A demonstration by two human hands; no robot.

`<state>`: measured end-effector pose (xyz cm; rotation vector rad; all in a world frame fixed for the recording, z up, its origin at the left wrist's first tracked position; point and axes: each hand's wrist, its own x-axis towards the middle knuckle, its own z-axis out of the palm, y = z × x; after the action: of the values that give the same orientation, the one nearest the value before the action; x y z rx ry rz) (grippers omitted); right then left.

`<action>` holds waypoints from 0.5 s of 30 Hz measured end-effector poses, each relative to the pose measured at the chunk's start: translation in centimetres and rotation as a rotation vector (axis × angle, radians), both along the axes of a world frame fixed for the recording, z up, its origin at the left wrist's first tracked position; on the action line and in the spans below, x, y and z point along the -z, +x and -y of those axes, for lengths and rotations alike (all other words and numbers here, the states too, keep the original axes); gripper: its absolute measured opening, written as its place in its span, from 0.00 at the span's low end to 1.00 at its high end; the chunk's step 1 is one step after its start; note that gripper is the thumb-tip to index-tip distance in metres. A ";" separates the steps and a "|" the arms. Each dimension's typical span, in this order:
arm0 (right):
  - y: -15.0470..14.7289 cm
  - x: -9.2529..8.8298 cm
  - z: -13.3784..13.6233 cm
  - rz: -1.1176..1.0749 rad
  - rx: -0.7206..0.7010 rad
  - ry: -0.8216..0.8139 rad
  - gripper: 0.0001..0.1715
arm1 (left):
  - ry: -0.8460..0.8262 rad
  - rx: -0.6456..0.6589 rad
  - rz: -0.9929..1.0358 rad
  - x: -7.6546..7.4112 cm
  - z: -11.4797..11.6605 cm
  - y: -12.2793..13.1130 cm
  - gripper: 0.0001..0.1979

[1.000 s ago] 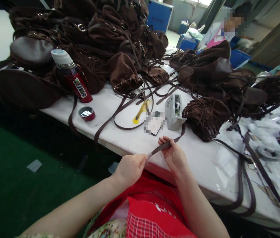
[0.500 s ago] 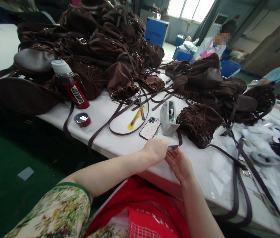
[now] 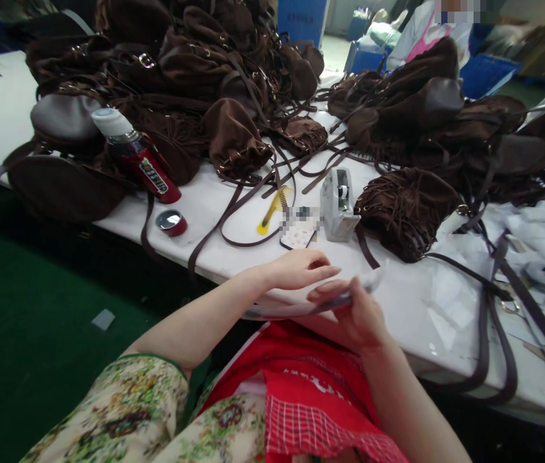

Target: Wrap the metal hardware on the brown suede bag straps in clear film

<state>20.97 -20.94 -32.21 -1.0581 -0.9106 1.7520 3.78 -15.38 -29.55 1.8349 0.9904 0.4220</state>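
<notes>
My right hand point(image 3: 362, 315) pinches a thin, clear, shiny plastic piece point(image 3: 285, 311) between thumb and fingers, just above the table's front edge. The piece is smeared by motion, so I cannot tell whether it is tape, film or a small bag. It stretches leftward under my left hand point(image 3: 304, 269), whose fingers are extended and apart from the thumb, with nothing gripped. Beyond my hands lie a patterned phone point(image 3: 299, 233) and a grey tape dispenser point(image 3: 340, 209). A brown fringed bag point(image 3: 405, 209) rests to the right of the dispenser.
A yellow comb-like tool point(image 3: 272, 212), a tape roll point(image 3: 171, 222) and a red bottle point(image 3: 150, 167) stand on the white table point(image 3: 234, 263). Piled brown bags point(image 3: 195, 77) fill the back. Straps point(image 3: 482, 347) hang over the front edge. A person point(image 3: 427, 32) is behind.
My hands have moved apart: the left has opened from its closed grip, and the right has closed on the clear plastic, which shows more of its length. The view has tipped downward.
</notes>
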 end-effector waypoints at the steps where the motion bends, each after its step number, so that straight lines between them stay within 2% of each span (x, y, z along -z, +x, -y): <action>1: 0.9 -0.5 -0.6 -0.070 0.068 0.019 0.32 | -0.132 0.072 0.003 0.4 0.8 -1.2 0.23; 3: 2.6 -1.1 -1.9 -0.140 0.198 0.061 0.29 | -0.452 0.244 0.035 1.1 2.7 -3.3 0.26; 5: 3.3 -1.0 -2.7 -0.138 0.251 0.052 0.24 | -0.667 0.312 0.104 1.6 4.6 -4.5 0.26; 8: 2.4 -0.4 -2.6 -0.087 0.165 0.001 0.18 | -0.756 0.185 0.248 2.0 6.8 -5.0 0.24; 10: 1.4 -0.1 -1.9 -0.050 0.108 -0.005 0.19 | -0.814 0.112 0.328 2.5 7.7 -5.0 0.26; 15: 0.9 -0.2 -0.8 -0.083 -0.022 0.026 0.25 | -1.112 0.144 0.487 5.0 9.9 -4.9 0.33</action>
<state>21.90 -20.13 -31.97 -0.9551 -0.8938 1.7846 -1.07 -25.26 -34.58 0.7290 0.5420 0.1431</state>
